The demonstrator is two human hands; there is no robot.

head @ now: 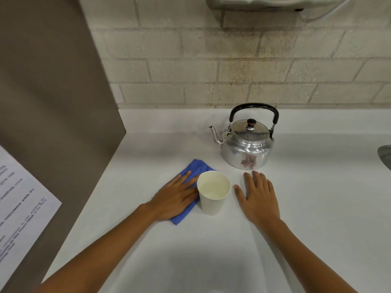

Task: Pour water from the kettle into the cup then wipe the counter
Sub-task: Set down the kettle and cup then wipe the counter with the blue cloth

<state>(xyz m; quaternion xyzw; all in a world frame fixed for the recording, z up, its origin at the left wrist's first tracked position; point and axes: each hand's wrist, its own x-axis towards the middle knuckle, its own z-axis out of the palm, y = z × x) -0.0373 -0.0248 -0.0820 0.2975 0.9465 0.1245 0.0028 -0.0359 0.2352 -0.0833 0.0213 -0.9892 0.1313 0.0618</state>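
A shiny metal kettle [247, 144] with a black handle stands upright on the white counter [317, 197], its spout pointing left. In front of it stands a white paper cup [213, 192], upright, with what looks like a little water at the bottom. A blue cloth [197, 167] lies left of the cup. My left hand [176, 196] rests flat on the cloth, fingers spread, its fingertips beside the cup. My right hand [259, 196] lies flat on the counter to the right of the cup, just in front of the kettle, holding nothing.
A brown panel [55, 98] with a printed paper sheet [19, 199] bounds the counter on the left. A brick wall [232, 66] runs along the back. A grey rim of something [385, 154] shows at the right edge.
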